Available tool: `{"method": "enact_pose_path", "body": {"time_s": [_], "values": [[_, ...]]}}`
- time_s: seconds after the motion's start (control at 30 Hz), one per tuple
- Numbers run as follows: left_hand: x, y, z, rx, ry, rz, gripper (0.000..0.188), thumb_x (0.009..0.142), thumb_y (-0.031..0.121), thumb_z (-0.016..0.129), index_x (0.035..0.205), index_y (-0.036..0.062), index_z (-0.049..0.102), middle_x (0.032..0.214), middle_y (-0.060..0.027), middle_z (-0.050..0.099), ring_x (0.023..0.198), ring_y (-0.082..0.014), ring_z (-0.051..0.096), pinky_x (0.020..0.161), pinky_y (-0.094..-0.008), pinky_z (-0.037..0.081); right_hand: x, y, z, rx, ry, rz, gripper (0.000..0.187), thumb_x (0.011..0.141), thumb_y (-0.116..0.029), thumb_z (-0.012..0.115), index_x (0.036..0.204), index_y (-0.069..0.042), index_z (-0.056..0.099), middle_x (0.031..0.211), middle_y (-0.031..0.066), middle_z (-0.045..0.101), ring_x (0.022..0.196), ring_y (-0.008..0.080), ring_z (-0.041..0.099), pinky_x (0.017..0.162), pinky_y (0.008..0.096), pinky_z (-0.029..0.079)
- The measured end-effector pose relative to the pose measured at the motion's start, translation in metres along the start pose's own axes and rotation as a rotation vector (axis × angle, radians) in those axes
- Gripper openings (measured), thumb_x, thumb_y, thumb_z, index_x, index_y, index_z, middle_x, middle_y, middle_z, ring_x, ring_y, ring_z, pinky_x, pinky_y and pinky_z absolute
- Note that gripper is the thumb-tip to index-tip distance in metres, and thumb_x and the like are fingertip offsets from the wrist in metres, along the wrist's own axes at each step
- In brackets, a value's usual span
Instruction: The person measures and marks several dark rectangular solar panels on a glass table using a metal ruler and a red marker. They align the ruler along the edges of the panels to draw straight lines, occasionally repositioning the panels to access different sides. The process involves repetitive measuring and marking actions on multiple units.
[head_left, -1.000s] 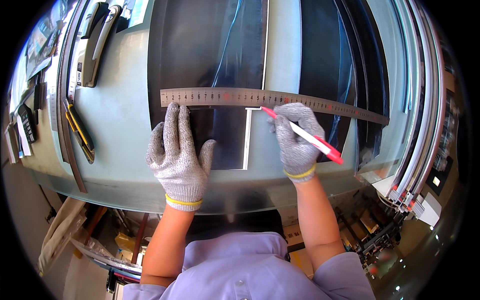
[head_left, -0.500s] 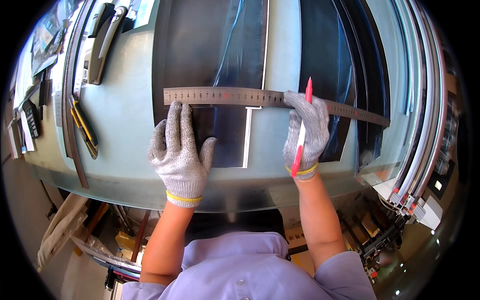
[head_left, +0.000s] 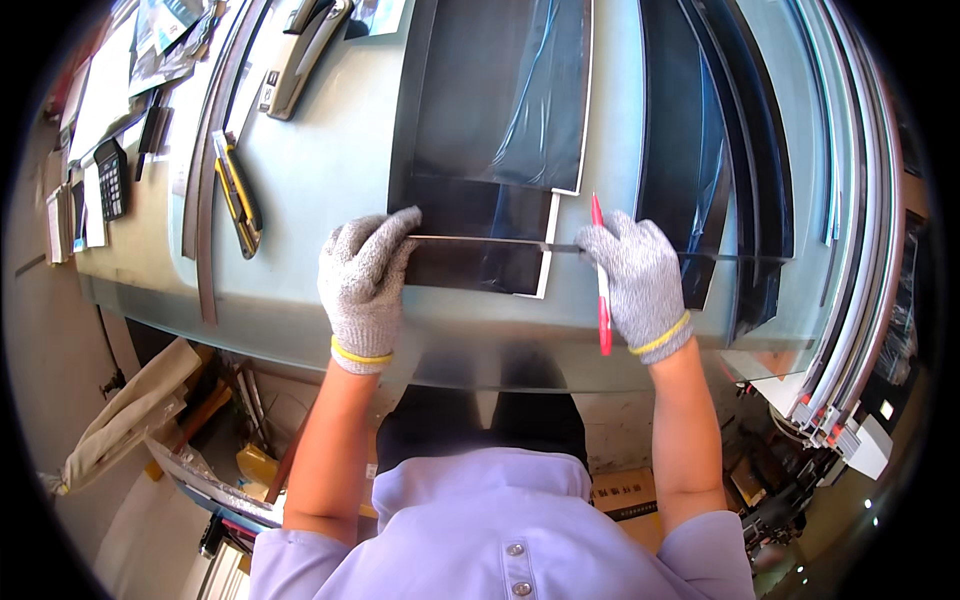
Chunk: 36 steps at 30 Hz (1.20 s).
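Both my hands wear grey knit gloves with yellow cuffs. A long steel ruler (head_left: 480, 239) stretches across the dark sheet (head_left: 485, 90), turned up so that mostly its thin edge shows. My left hand (head_left: 362, 285) closes its thumb and fingers on the ruler's left end. With its fingers, my right hand (head_left: 640, 275) grips the ruler farther along, and a red-and-white pen (head_left: 604, 320) is held in the same hand, red tip pointing away from me. The ruler's right part reaches over more dark sheets (head_left: 665, 150).
On the glass-topped table (head_left: 320, 170) lie a yellow-black utility knife (head_left: 237, 195), a stapler (head_left: 303, 60) and a calculator (head_left: 112, 178) to the left. A brown strip (head_left: 205, 250) runs beside the knife. Long pale profiles (head_left: 868, 200) line the right edge.
The ruler has tipped from lying flat to standing on edge and come nearer to me. My left hand has gone from fingers stretched on it to gripping its end. The view has shifted.
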<state>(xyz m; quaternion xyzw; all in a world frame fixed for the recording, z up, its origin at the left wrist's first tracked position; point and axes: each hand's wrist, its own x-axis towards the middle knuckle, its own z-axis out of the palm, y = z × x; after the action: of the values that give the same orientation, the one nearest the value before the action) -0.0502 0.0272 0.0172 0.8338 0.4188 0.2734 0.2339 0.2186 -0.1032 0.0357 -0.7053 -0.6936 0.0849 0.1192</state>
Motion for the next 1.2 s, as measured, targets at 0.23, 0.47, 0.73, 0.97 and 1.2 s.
{"method": "enact_pose_path", "body": {"time_s": [0.23,0.47,0.73,0.97,1.2], "values": [[-0.007,-0.032,-0.042,-0.031,-0.269,-0.11,0.015,0.081,0.004,0.081,0.096,0.0028,0.079,0.085,-0.0108,0.07,0.082,-0.0268,0.068,0.075,-0.0382,0.054,-0.046,-0.014,0.017,0.366,0.17,0.262,0.02,0.076,-0.012,0.083,0.093,-0.01,0.071,0.087,0.0052,0.07,0.082,0.0284,0.063,0.083,0.0397,0.046],[0.011,-0.039,-0.041,-0.034,-0.314,0.055,0.018,0.084,0.005,0.079,0.102,0.0071,0.082,0.092,-0.0103,0.071,0.089,-0.0291,0.068,0.081,-0.04,0.055,-0.051,-0.021,0.018,0.226,0.3,0.31,0.018,0.077,-0.014,0.086,0.088,-0.009,0.072,0.085,0.0055,0.071,0.091,0.0299,0.064,0.094,0.0425,0.044],[0.007,-0.048,-0.039,0.015,-0.326,0.096,0.018,0.079,0.013,0.084,0.097,0.0126,0.083,0.093,-0.0071,0.07,0.095,-0.0292,0.064,0.084,-0.0423,0.054,-0.06,-0.025,0.027,0.158,0.35,0.344,0.021,0.073,-0.014,0.089,0.087,-0.01,0.074,0.084,0.0048,0.069,0.093,0.0294,0.062,0.093,0.0416,0.044],[0.001,-0.053,-0.03,0.021,-0.25,0.146,0.012,0.081,0.021,0.082,0.091,0.017,0.08,0.09,-0.0025,0.069,0.093,-0.0298,0.063,0.086,-0.0431,0.05,-0.065,-0.016,0.046,0.189,0.369,0.381,0.026,0.072,-0.012,0.089,0.092,-0.009,0.074,0.089,0.0055,0.07,0.095,0.0292,0.063,0.091,0.041,0.046],[-0.001,-0.058,-0.028,0.035,-0.227,0.178,0.012,0.081,0.022,0.082,0.093,0.0183,0.08,0.092,-0.0009,0.068,0.094,-0.029,0.063,0.086,-0.0427,0.049,-0.069,-0.014,0.057,0.158,0.418,0.353,0.03,0.073,-0.013,0.09,0.098,-0.009,0.074,0.095,0.0063,0.069,0.098,0.0311,0.061,0.095,0.0421,0.046]]}}
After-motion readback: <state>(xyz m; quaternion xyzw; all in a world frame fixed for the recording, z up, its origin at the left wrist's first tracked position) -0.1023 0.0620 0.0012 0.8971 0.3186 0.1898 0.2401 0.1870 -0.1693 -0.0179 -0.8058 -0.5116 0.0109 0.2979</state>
